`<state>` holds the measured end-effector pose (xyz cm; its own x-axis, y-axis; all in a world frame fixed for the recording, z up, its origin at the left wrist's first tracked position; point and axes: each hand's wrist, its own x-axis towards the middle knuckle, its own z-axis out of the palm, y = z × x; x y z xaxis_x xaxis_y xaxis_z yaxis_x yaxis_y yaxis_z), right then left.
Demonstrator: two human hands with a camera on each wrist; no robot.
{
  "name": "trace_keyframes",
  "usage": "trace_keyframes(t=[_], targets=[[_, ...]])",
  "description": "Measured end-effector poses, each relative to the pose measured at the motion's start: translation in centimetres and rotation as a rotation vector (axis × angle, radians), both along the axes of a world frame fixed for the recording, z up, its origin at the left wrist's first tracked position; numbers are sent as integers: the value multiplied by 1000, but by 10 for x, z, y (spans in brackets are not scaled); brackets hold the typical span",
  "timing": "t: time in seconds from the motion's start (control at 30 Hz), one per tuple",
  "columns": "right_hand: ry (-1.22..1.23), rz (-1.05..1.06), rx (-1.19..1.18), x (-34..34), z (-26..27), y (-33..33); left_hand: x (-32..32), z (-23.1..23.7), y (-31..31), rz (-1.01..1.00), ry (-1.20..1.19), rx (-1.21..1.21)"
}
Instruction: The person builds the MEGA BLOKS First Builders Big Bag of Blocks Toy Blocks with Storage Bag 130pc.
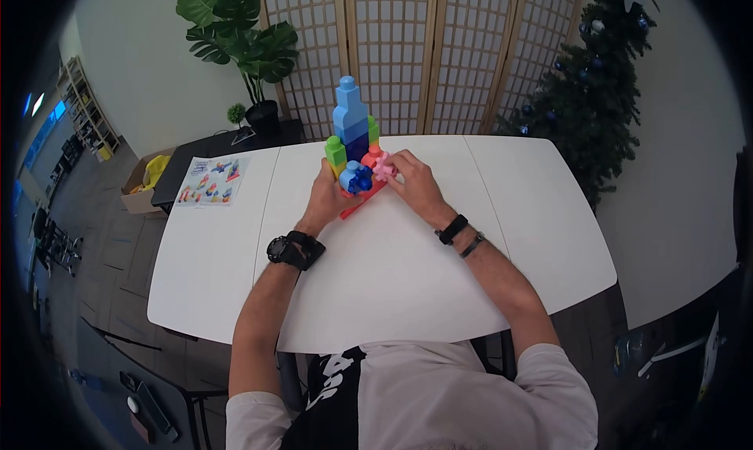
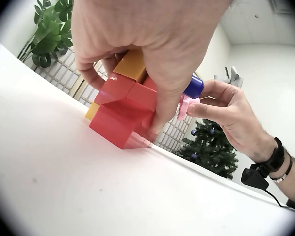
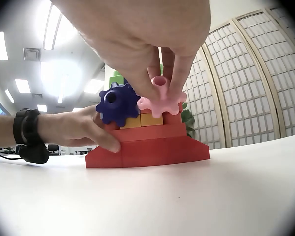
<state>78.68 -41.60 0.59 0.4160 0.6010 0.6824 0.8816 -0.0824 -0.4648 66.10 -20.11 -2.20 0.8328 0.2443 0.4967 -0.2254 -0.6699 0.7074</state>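
Observation:
A toy block structure stands on the white table, with a wide red base point(image 3: 152, 151) and a tall light-blue tower point(image 1: 350, 113) above a dark-blue block point(image 1: 357, 146). Green blocks point(image 1: 336, 150) flank the tower. My left hand point(image 1: 320, 202) grips the structure's left side, thumb along the front of the red base. On the front sits a dark-blue toy gear point(image 3: 118, 104). Beside it, my right hand point(image 1: 419, 186) pinches a pink toy gear point(image 3: 162, 104) by its hub between thumb and fingers. The pink gear overlaps a red block point(image 1: 372, 155) in the head view.
A printed sheet point(image 1: 210, 182) with pictures of block models lies on the white table point(image 1: 392, 293) at the left. Behind stand a potted plant point(image 1: 263, 114), a folding screen point(image 1: 392, 58) and a decorated tree point(image 1: 580, 105). A cardboard box point(image 1: 141, 202) is left of the table.

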Motion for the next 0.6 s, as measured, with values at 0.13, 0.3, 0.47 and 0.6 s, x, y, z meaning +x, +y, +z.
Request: trace_keyframes(t=[0.13, 0.3, 0.47, 0.6], targets=[[62, 20, 51, 6, -5, 4, 3, -4, 2, -20, -16, -25], [162, 73, 118, 9, -5, 5, 7, -9, 5, -13, -58, -19], [220, 78, 129, 7, -4, 4, 7, -9, 4, -16, -57, -14], [239, 48, 118, 6, -3, 4, 8, -10, 5, -9, -51, -9]])
